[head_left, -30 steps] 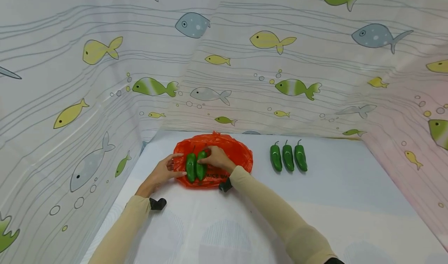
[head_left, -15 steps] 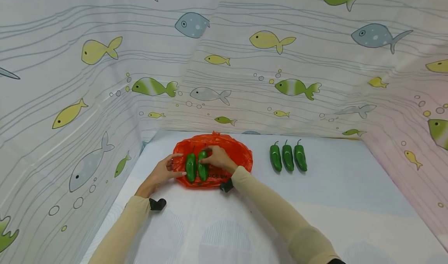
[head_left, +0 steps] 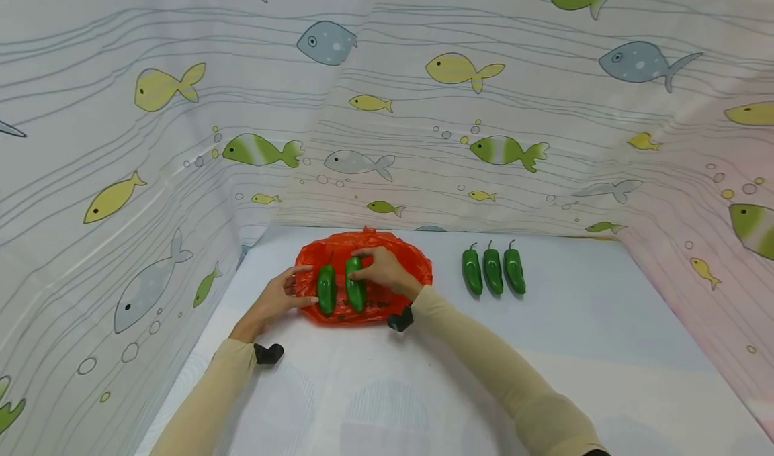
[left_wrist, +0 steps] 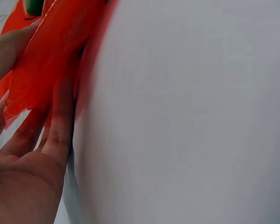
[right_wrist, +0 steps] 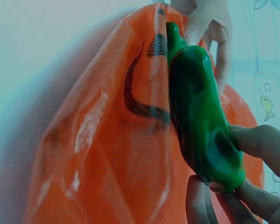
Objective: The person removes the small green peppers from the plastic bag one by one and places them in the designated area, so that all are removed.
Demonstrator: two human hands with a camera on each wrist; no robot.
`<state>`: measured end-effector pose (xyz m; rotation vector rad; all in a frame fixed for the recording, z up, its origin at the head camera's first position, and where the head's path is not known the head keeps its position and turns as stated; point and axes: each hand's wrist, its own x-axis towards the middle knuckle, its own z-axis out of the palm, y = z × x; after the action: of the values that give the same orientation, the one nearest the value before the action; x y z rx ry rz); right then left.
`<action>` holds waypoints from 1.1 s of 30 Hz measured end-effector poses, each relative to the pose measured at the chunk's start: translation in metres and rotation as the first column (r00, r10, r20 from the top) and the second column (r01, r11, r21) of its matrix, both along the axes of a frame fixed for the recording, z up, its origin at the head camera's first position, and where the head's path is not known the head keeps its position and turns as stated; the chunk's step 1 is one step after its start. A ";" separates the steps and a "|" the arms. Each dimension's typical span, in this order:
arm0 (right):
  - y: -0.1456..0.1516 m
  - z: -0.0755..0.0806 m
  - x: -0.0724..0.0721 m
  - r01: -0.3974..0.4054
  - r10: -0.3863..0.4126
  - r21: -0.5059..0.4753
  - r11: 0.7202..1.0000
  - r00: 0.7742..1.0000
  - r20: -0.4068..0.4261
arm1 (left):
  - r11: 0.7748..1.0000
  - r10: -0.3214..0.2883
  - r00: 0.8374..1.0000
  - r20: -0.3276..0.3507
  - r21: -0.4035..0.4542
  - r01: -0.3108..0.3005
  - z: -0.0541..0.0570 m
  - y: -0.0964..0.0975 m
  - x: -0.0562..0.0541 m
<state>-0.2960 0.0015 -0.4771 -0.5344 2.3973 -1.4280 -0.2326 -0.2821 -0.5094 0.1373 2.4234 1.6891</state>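
A red-orange plastic bag (head_left: 399,248) lies mouth up on the table. My right hand (head_left: 383,271) pinches a green jalapeño pepper (head_left: 355,295) between thumb and fingers over the bag. The right wrist view shows that pepper (right_wrist: 193,98) close, its stem end toward the fingers. To its left a second jalapeño (head_left: 326,291) is in the bag, near my left hand. My left hand (head_left: 278,301) rests at the bag's left edge, thumb and fingers spread apart. In the left wrist view its fingers (left_wrist: 58,135) lie straight against the bag, the tips partly covered by red film.
Three more jalapeños stand in a row to the right: the left one (head_left: 472,272), the middle one (head_left: 493,272) and the right one (head_left: 514,272). A fish-printed sheet (head_left: 411,120) rises behind and beside the white table (head_left: 375,375).
My right hand has shifted right with its pepper, widening the gap to the other pepper in the bag. My left hand keeps its place at the bag's edge.
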 end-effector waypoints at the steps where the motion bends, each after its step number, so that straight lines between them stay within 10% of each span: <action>1: 0.002 0.001 0.000 -0.004 0.004 0.001 1.000 1.000 -0.001 | 1.000 -0.001 1.000 -0.001 0.001 0.001 0.000 0.000 0.000; 33: 0.062 0.020 0.017 -0.025 0.025 0.026 0.999 1.000 -0.006 | 1.000 -0.011 1.000 0.004 -0.012 0.011 0.001 -0.003 0.000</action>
<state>-0.2794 0.0631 -0.4568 -0.5608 2.4026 -1.3846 -0.2325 -0.2848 -0.5080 0.1452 2.4254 1.6681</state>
